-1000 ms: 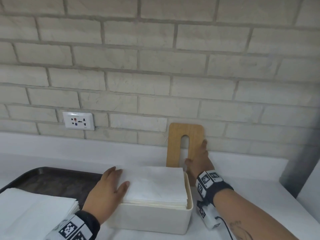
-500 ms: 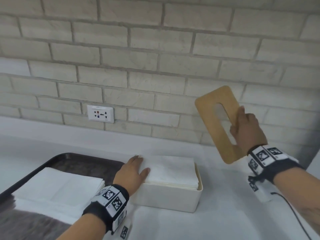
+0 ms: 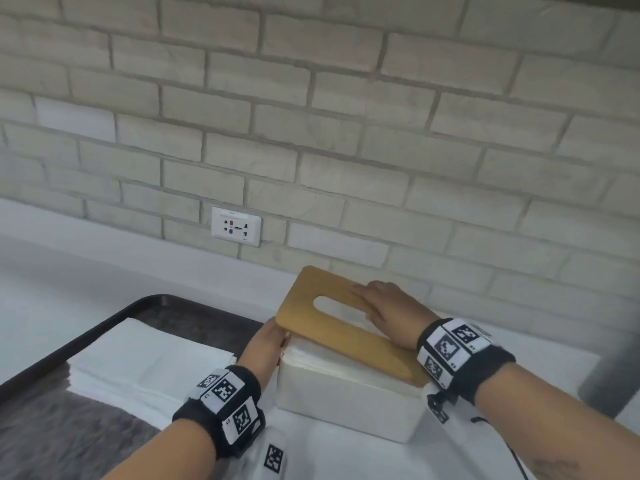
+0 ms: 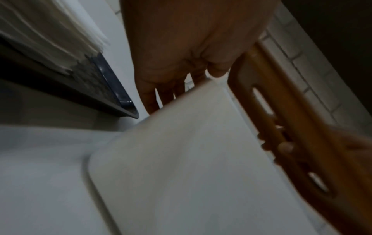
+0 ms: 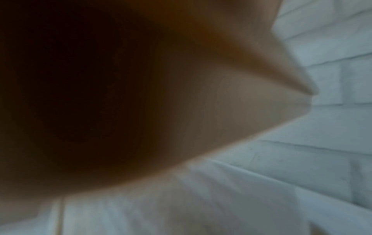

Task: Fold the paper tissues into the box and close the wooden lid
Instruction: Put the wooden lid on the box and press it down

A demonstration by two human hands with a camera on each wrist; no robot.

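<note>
The rectangular white box holds stacked white paper tissues. The slotted wooden lid rests tilted on them. The right hand grips the lid through its slot; the left hand, fingers straight, touches the box's end. A dark tray carries more folded tissues.

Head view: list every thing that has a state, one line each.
wooden lid: tilted on the tissues, not seated.
box: overfull, tissues above its rim.
right hand: grips the lid at its slot.
left hand: against the box's end.
tray: holds spare tissues.
</note>
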